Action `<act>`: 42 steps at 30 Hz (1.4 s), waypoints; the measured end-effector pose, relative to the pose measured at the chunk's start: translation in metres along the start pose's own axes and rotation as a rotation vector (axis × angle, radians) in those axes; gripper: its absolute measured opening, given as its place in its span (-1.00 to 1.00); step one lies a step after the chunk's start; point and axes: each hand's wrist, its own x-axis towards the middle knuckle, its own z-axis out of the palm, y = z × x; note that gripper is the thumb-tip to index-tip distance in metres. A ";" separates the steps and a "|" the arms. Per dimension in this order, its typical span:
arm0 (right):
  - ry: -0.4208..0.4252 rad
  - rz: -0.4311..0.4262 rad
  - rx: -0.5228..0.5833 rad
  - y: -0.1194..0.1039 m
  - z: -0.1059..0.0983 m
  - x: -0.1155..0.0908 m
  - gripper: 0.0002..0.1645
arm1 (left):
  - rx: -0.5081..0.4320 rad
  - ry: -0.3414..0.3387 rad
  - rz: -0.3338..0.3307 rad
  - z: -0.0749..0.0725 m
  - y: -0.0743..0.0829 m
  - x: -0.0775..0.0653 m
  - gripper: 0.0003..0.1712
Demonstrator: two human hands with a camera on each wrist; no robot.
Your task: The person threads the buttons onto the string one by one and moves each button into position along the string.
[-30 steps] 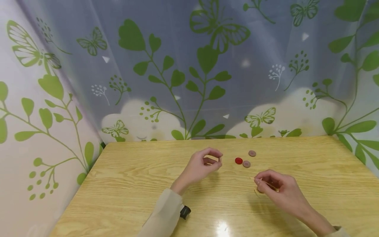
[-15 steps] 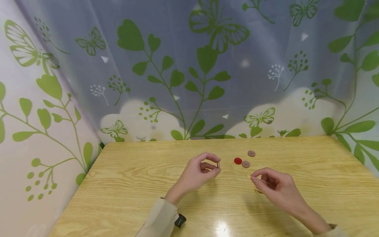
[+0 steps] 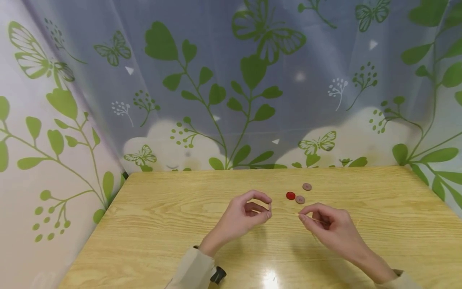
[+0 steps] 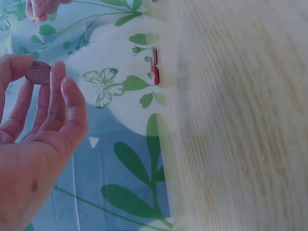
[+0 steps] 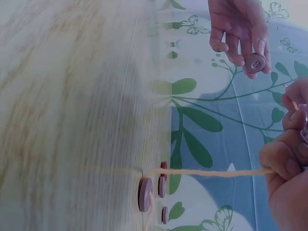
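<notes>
My left hand pinches a mauve-brown button on edge between thumb and fingers; holes show in its face. To its right, my right hand pinches a thin orange-yellow string, with a short end poking past the fingertips toward the left hand. A gap separates the hands. In the right wrist view the string hangs in a loop below the right hand, with a mauve button on it. Another mauve piece shows partly between the right fingers, its shape mostly hidden.
Beyond the hands lie a red button, a mauve button close beside it, and another mauve button farther back. The wooden table meets a leaf-and-butterfly patterned curtain at its far edge.
My right hand has moved left, nearer the left hand, still pinching the string. The left hand has come slightly lower toward me with its button. The loose buttons have not moved.
</notes>
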 end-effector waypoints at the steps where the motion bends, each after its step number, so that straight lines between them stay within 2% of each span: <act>1: -0.004 -0.001 0.005 -0.001 0.001 0.000 -0.58 | -0.004 -0.003 0.000 0.001 0.000 0.000 -0.71; 14: -0.063 -0.004 0.006 -0.011 0.007 0.007 -0.61 | -0.025 -0.054 0.020 0.007 0.004 -0.006 -0.69; 22: -0.031 -0.101 0.020 -0.005 0.016 0.007 -0.59 | -0.026 -0.071 0.054 0.010 0.006 -0.006 -0.69; 26: -0.036 -0.120 0.025 -0.003 0.018 0.007 -0.58 | -0.021 -0.078 0.052 0.011 0.008 -0.006 -0.69; 42: -0.052 -0.100 -0.024 -0.005 0.021 0.009 -0.61 | -0.004 -0.085 0.063 0.013 0.009 -0.009 -0.69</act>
